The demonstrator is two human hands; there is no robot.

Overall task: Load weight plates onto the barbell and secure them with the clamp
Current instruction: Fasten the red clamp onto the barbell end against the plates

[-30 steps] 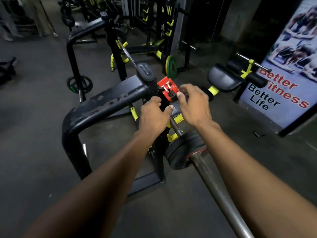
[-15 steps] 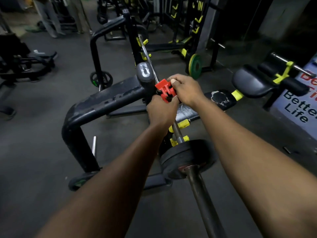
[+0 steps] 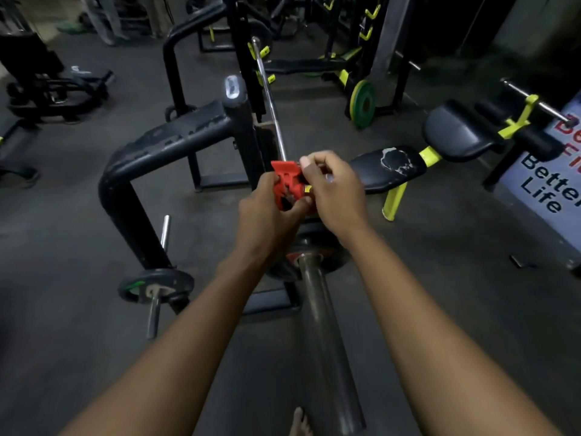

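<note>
Head view: left hand (image 3: 264,221) and right hand (image 3: 333,190) both pinching red clamp (image 3: 287,187), held over barbell (image 3: 327,335) sleeve, just beyond black weight plate (image 3: 333,262) already loaded. Black rack frame (image 3: 176,143) to left; smaller plate (image 3: 155,284) on peg near floor; worn black bench pad (image 3: 390,171) to right.

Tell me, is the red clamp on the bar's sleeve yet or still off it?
Off. Both hands, left hand and right hand, hold the clamp above the plates, and the sleeve is bare.
</note>
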